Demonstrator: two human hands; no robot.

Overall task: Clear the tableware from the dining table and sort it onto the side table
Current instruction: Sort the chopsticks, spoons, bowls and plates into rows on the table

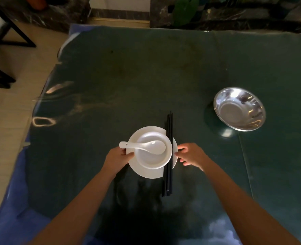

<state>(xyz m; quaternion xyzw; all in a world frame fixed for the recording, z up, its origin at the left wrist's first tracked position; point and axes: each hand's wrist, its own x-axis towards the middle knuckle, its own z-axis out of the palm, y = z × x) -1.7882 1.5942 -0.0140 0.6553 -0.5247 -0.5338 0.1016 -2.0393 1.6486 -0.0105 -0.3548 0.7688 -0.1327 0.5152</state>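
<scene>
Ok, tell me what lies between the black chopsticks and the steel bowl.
Nothing: the head view shows only bare dark tabletop between the chopsticks and the steel bowl.
</scene>
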